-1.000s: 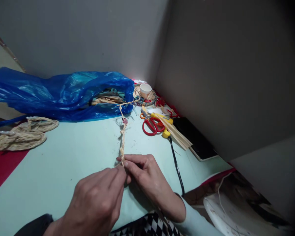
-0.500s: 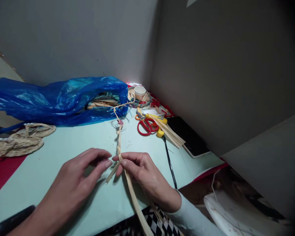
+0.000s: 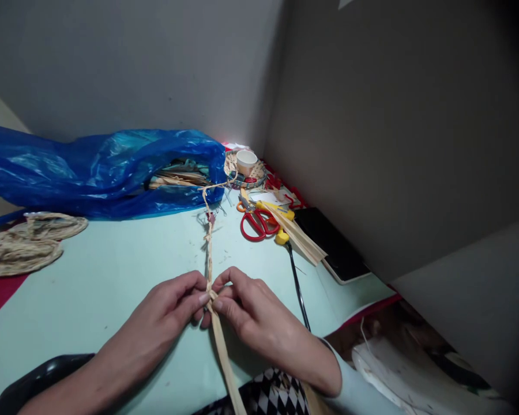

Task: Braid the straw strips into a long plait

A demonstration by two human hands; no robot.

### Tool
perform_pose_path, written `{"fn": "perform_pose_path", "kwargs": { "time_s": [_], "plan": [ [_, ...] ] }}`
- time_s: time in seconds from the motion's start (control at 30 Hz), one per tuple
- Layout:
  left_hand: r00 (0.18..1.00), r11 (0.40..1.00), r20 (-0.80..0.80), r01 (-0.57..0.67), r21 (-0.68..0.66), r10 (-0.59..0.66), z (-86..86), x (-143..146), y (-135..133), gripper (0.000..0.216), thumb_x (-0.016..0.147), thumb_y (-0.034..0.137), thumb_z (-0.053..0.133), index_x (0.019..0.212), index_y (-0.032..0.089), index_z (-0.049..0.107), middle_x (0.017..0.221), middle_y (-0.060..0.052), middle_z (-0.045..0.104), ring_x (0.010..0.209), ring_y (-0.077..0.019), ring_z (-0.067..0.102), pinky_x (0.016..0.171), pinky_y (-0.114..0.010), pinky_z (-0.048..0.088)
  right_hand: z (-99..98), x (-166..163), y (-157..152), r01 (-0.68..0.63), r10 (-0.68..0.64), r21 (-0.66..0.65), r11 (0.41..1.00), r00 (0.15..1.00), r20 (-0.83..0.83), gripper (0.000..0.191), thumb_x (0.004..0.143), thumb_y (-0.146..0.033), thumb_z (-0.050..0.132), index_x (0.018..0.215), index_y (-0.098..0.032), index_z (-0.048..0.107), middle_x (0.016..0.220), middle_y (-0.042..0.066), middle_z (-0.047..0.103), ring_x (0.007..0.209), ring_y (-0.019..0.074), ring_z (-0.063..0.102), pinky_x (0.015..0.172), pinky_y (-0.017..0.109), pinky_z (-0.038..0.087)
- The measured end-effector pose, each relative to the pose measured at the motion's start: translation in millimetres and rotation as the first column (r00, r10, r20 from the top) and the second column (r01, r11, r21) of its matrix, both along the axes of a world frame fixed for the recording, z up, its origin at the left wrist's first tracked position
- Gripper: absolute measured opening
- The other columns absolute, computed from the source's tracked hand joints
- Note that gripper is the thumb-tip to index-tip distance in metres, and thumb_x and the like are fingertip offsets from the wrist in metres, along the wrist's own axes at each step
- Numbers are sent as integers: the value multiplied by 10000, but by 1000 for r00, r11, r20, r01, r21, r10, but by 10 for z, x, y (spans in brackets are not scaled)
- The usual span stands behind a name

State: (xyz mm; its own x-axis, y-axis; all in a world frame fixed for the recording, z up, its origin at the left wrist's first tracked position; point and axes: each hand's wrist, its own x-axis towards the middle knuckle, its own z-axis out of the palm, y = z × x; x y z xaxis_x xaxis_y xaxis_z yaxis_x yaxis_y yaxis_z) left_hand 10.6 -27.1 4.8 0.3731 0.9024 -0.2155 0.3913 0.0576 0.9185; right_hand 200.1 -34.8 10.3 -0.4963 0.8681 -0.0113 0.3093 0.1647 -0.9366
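Note:
A thin braid of pale dried straw (image 3: 210, 259) runs from the back of the table toward me, caught at a small pinkish clip (image 3: 210, 218). My left hand (image 3: 173, 302) pinches the braid's near end between thumb and forefinger. Close against it, my right hand (image 3: 246, 305) pinches the straw at the same crossing from the right. From there a long flat straw strip (image 3: 225, 357) hangs down toward my lap. The far fingertips are partly hidden behind the braid.
A blue plastic bag (image 3: 112, 167) holding straw lies at the back left, woven straw pieces (image 3: 34, 251) before it. At the right are red-handled scissors (image 3: 254, 225), straw strips (image 3: 298, 236) and a black tablet (image 3: 328, 242). A white cup (image 3: 246, 161) stands in a basket behind.
My left hand has moved right and taken hold of the braid's end, where it was apart before. The loose short strand at the left no longer shows. The view has shifted slightly.

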Motion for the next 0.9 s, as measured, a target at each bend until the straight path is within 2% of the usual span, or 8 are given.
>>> {"fn": "perform_pose_path", "kwargs": {
  "time_s": [0.13, 0.23, 0.33, 0.43, 0.53, 0.77, 0.83, 0.9],
  "plan": [
    [997, 996, 1, -75, -42, 75, 12, 13, 17, 292, 834, 446, 600, 669, 207, 579, 644, 26, 524, 652, -179, 464, 623, -300, 343, 23, -17, -62, 59, -122, 202, 978, 941, 314, 120, 1028, -218, 474, 965, -200, 575, 848, 41, 708, 720, 183, 600, 670, 292, 383],
    [990, 989, 46, -129, -78, 133, 35, 50, 14, 295, 777, 432, 655, 607, 196, 605, 608, 16, 563, 639, -174, 488, 627, -296, 353, -52, -95, -168, 81, -248, 412, 907, 896, 369, 146, 1004, -191, 504, 881, -210, 580, 762, 16, 660, 660, 182, 571, 612, 308, 335],
    [975, 971, 88, -192, -142, 205, 8, 70, -7, 250, 734, 398, 718, 631, 177, 663, 606, 18, 583, 592, -141, 455, 578, -271, 323, -159, -196, -273, 87, -439, 727, 681, 843, 311, 144, 937, -86, 534, 859, -192, 593, 752, 31, 617, 685, 207, 543, 610, 337, 315],
    [948, 932, 139, -242, -270, 287, -70, 56, -52, 250, 724, 409, 752, 732, 162, 712, 504, 77, 441, 478, -89, 294, 491, -252, 191, -235, -266, -328, 22, -533, 900, 435, 812, 237, 174, 936, -46, 485, 885, -158, 609, 744, 49, 577, 676, 212, 485, 630, 354, 323],
    [939, 929, 197, -217, -299, 282, -145, 22, -104, 284, 790, 439, 723, 813, 156, 723, 464, 96, 382, 446, -82, 269, 470, -251, 163, -287, -317, -352, -23, -529, 937, 347, 821, 216, 200, 938, -41, 448, 874, -147, 605, 719, 49, 533, 659, 206, 442, 622, 354, 312],
    [940, 944, 213, -210, -255, 267, -168, -42, -137, 302, 835, 455, 728, 863, 155, 736, 445, 91, 435, 433, -75, 305, 477, -235, 211, -438, -470, -504, 43, -541, 914, 404, 816, 201, 229, 954, -73, 446, 1046, -80, 655, 777, 97, 614, 674, 221, 484, 643, 379, 371],
    [937, 937, 209, -219, -272, 280, -129, -45, -141, 308, 836, 462, 728, 851, 155, 741, 434, 97, 414, 432, -73, 284, 474, -235, 196, -385, -395, -528, 140, -504, 855, 499, 850, 155, 235, 989, -154, 462, 1106, -96, 658, 830, 102, 662, 705, 232, 521, 677, 396, 409],
    [931, 935, 229, -215, -283, 284, -79, -41, -146, 305, 835, 461, 734, 842, 157, 742, 458, 92, 419, 449, -74, 276, 475, -239, 176, -260, -252, -497, 221, -406, 714, 665, 908, 97, 215, 1009, -226, 481, 1103, -168, 666, 891, 72, 688, 774, 230, 569, 739, 394, 447]
  ]
}}
